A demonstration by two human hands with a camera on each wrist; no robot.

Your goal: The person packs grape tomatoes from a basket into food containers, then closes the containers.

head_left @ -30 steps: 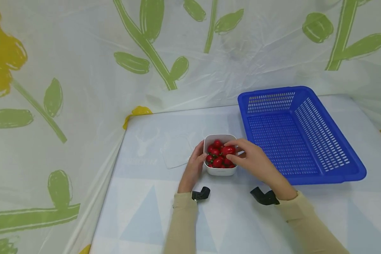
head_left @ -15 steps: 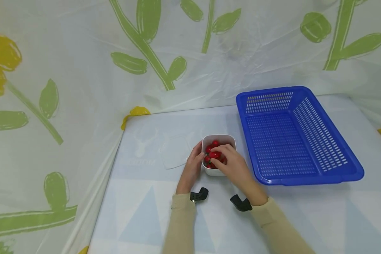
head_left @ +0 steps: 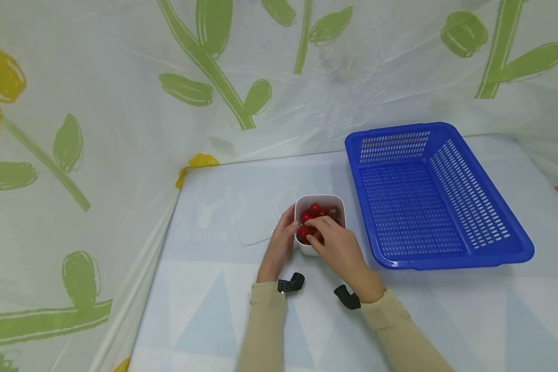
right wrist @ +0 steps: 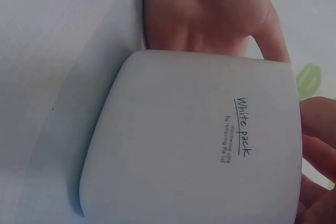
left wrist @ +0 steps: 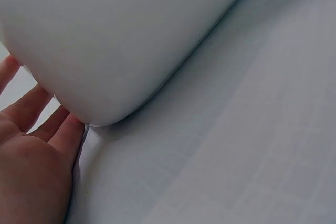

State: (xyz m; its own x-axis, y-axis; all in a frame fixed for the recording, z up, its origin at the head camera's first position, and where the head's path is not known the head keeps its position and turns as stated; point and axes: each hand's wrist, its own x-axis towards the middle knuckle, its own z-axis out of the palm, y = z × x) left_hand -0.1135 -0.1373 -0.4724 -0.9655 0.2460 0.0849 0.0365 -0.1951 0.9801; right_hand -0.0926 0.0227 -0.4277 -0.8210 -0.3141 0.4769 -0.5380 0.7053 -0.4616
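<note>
A square white container (head_left: 309, 250), printed "White pack" in the right wrist view, stands on the table and holds several red cherry tomatoes (head_left: 314, 208), some with green stems. My left hand (head_left: 280, 247) grips its left side, thumb at the rim and fingers along the outer wall. In the left wrist view those fingers (left wrist: 65, 129) lie against the white wall. My right hand (head_left: 341, 250) reaches over the front right rim. Its thumb and index finger pinch a cherry tomato (head_left: 304, 232) at the container's front left. Part of the contents is hidden under this hand.
A large blue perforated basket (head_left: 411, 212) stands to the right of the container. Left of my left hand lies a thin transparent sheet or lid (head_left: 252, 222). Behind the table (head_left: 204, 310) hangs a plastic curtain (head_left: 135, 103) with printed leaves.
My right hand has moved leftward over the container, carrying a tomato from its right side to the front left. The left hand keeps its grip. The head view has shifted slightly.
</note>
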